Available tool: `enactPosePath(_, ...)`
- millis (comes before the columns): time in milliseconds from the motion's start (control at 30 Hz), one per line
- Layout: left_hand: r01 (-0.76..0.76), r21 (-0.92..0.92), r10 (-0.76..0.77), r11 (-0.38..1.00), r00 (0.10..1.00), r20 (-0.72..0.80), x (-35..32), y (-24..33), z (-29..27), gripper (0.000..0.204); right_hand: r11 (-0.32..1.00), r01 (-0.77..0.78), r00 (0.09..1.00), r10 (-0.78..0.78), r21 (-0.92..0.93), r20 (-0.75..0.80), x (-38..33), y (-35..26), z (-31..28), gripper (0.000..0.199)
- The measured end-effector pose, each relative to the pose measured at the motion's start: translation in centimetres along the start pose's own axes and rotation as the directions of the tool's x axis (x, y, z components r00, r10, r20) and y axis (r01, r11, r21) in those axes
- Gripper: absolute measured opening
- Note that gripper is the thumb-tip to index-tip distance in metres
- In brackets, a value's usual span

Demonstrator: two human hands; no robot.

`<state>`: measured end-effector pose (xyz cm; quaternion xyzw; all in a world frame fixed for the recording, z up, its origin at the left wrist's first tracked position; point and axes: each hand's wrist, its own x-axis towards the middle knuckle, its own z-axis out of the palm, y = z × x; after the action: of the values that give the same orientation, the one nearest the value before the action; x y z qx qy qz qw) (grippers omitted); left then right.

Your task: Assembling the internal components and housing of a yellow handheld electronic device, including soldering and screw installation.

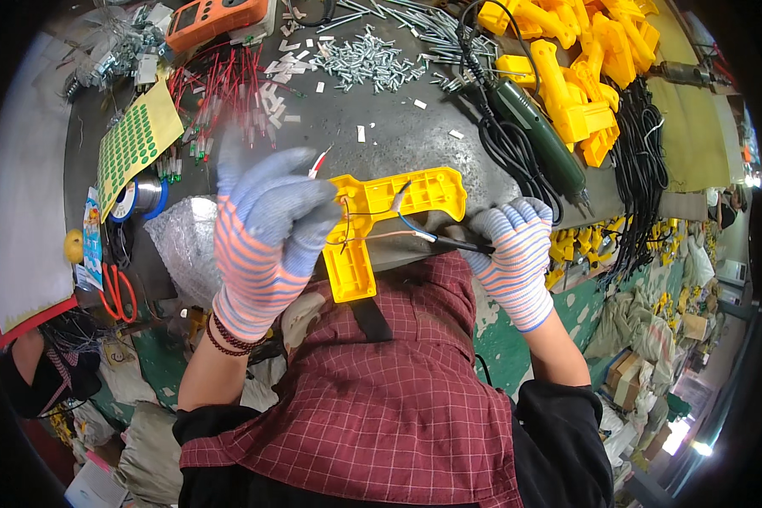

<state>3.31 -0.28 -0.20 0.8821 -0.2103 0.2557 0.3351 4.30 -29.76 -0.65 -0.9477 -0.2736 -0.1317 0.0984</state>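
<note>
A yellow plastic housing half (411, 196), shaped like a tool body with a handle, lies inner side up in front of me at the table's near edge. Thin brown and blue wires (415, 230) run across it, coming from the stripped end of a black cable (457, 245). My right hand (516, 254), in a striped grey glove, closes on that cable at the housing's right. My left hand (267, 224), gloved alike and partly blurred, is curled at the housing's left. A small red-and-white wire lead (318, 162) sticks out from its fingers.
Beyond lie screws (368, 61), red-leaded parts (220, 93) and white tabs. At right are a green electric screwdriver (538, 135), yellow housings (576, 102) and black cables (639, 161). At left are a green-dot sticker sheet (140, 127), a solder spool (140, 199) and orange-handled scissors (118, 292).
</note>
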Motion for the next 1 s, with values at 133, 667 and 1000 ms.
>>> enactPosePath(133, 0.061, -0.044, -0.062, 0.997, 0.998, -0.011, -2.4, -0.6, -1.3, 0.025, 0.959, 0.134, 0.987, -0.151, 0.250, 0.049, 0.0, 0.9, -0.4, 0.027)
enactPosePath(667, 0.061, 0.372, -0.199, 0.926, 0.917, 0.345, -4.0, -2.1, -4.3, 0.081, 0.877, -0.118, 0.985, 0.045, 0.465, 0.165, 2.4, 2.0, -1.9, 0.018)
enactPosePath(1000, 0.138, 0.348, -0.264, 0.927, 0.900, 0.348, -4.2, -3.1, -5.0, 0.082, 0.965, -0.016, 0.979, 0.068, 0.261, -0.191, 4.3, -0.3, 4.4, 0.023)
